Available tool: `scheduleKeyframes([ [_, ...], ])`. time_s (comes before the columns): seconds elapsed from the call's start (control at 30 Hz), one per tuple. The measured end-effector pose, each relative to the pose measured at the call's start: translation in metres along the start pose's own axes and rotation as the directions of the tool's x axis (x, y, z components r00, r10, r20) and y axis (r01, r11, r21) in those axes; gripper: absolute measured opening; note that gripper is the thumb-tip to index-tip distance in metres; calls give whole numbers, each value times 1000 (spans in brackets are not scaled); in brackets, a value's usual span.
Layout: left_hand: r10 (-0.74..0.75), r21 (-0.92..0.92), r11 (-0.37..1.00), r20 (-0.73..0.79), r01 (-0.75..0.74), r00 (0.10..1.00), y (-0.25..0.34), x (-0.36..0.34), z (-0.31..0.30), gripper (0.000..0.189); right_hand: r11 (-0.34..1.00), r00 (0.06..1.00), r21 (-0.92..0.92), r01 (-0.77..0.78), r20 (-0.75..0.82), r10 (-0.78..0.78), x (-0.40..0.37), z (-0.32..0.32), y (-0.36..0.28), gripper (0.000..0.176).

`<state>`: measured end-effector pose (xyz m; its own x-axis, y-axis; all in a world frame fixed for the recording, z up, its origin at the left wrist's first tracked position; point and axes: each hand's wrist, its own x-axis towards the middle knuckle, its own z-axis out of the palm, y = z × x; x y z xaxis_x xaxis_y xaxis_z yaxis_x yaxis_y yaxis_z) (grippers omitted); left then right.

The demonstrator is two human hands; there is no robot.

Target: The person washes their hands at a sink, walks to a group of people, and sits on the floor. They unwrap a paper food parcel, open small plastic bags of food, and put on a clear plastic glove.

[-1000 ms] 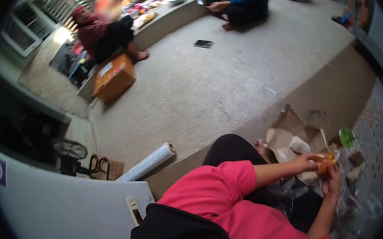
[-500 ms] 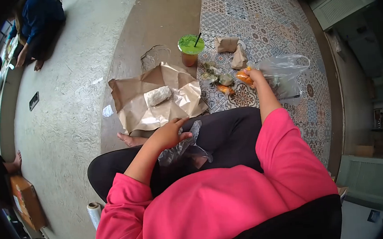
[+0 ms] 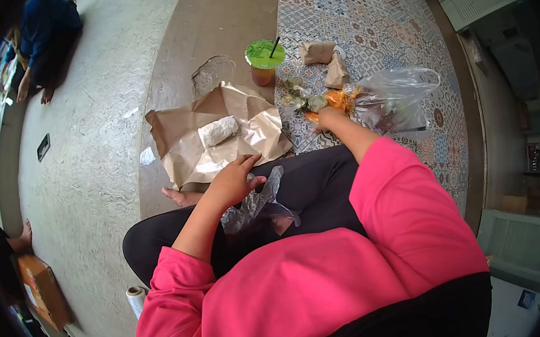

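My left hand (image 3: 235,179) lies open, fingers stretched toward the near edge of a crumpled brown paper sheet (image 3: 182,150). A white, wrapped-looking roll (image 3: 218,132) rests on that sheet. Beneath my left hand, a crumpled clear plastic bag (image 3: 271,191) sits in my lap. On the tiled side, my right hand (image 3: 330,119) closes on a small orange packet (image 3: 312,117); its fingertips are partly hidden. Another orange packet (image 3: 339,100) is just beyond this hand, beside a large clear plastic bag (image 3: 395,96). Small greenish packets (image 3: 302,96) are to the left of it.
A cup with a green lid (image 3: 265,56) and black straw stands behind the paper. Two brown paper bundles (image 3: 318,52) lie on the patterned floor. Leftward are a phone (image 3: 43,147), a cardboard box (image 3: 42,291), a plastic-film roll (image 3: 136,298) and another person (image 3: 50,37).
My right hand has let go of one orange packet near the clear bag and moved left and nearer to the other one. My left hand stays almost in place.
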<state>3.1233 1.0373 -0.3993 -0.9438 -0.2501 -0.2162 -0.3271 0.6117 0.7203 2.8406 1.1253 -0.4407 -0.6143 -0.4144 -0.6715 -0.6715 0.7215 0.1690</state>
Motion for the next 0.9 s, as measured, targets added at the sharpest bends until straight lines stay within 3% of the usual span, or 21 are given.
scheduleKeyframes([
  [0.1, -14, -20, 1000, -6, 14, 1000, 3, -2, -3, 50, 998, 994, 46, -42, -97, 47, 16, 11, -9, 44],
  [0.17, -35, -41, 999, -34, 34, 999, 6, -4, -8, 48, 998, 996, 54, 41, -87, -36, 8, -6, -3, 43],
  [0.23, -16, -96, 995, -72, 9, 997, 5, -3, -10, 47, 958, 973, 287, 10, 220, -76, -16, -36, -4, 39],
  [0.3, -1, -144, 990, -113, -15, 994, 8, -1, -14, 46, 734, 926, 642, 221, 99, -365, -10, -26, 18, 31],
  [0.33, -39, -301, 954, -129, -1, 991, 14, -2, -17, 44, 735, 921, 638, 229, 103, -376, -11, -24, 23, 31],
  [0.4, -116, -602, 798, -146, 5, 982, 21, 0, -16, 44, 387, 797, 901, 196, 84, -598, -48, -38, 20, 38],
  [0.43, -129, -603, 798, -143, 17, 981, 24, 0, -15, 44, 387, 790, 902, 192, 92, -606, -68, -44, 13, 38],
  [0.5, -142, -863, 503, -146, -56, 979, 33, -4, -16, 45, 247, 613, 931, 270, 31, -789, -107, -52, -5, 26],
  [0.53, -138, -922, 380, -140, -78, 981, 36, -6, -16, 47, 273, 579, 904, 330, 35, -815, -115, -53, -12, 26],
  [0.57, -148, -921, 383, -142, -75, 979, 36, -8, -16, 47, 270, 569, 904, 331, 37, -821, -119, -51, -20, 26],
  [0.63, -97, -968, 250, -49, -23, 994, 34, -11, -17, 44, 177, 547, 931, 319, -28, -837, -126, -47, -35, 29],
  [0.7, -157, -968, 246, -83, -43, 984, 37, -15, -21, 34, 114, 565, 950, 289, -73, -822, -131, -45, -45, 36],
  [0.77, -237, -945, 315, -169, -89, 957, 34, -17, -26, 25, -3, 536, 989, 147, -82, -841, -142, -48, -51, 41],
  [0.8, -249, -934, 348, -173, -79, 953, 32, -18, -29, 30, -9, 486, 969, 247, -131, -864, -147, -49, -54, 43],
  [0.9, -217, -917, 387, -190, -94, 958, 31, -18, -30, 31, 13, 505, 934, 356, -181, -844, -156, -50, -57, 41],
])
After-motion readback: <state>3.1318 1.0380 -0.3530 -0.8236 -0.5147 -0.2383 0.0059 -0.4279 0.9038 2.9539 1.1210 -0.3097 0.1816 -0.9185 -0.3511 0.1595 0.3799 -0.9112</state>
